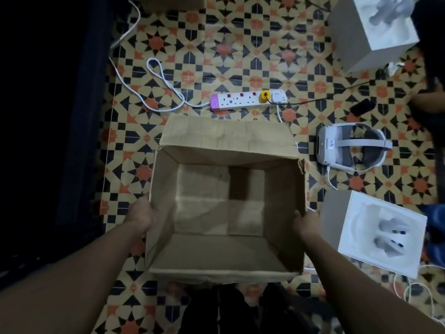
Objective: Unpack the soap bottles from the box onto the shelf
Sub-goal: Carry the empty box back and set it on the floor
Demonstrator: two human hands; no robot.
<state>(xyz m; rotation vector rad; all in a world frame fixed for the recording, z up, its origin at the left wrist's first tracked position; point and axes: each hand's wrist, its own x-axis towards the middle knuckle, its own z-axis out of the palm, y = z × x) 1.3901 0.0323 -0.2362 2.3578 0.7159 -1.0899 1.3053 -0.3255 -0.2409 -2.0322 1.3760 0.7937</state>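
1. Head view: the box [216, 251] stands on the patterned floor [192, 56] right in front of me, open at the top, with its far flap folded outward.
2. I see only bare cardboard inside. No soap bottle shows anywhere in this view, and no shelf either, so I judge the box is already unpacked.
3. My left hand [142, 213] lies against the outside of the left wall, near the rim. Its fingers are hidden by the cardboard, so I cannot tell whether this grip is closed around the wall or only presses on it.
4. My right hand [305, 222] is at the right wall. Its thumb lies over the rim on the inner side, so this grip is narrow and pinches the wall.
5. Handling, as I judge it: an empty box like this is light, but its walls are thin and bend easily. The far right corner looks torn. I would take hold of both side walls together, close to the corners, where the cardboard is stiffer.
6. Beyond the box lie a power strip [248, 100] and a white cable [163, 78]. To the right are a headset [351, 147] and a white carton [380, 232], all apart from the box.
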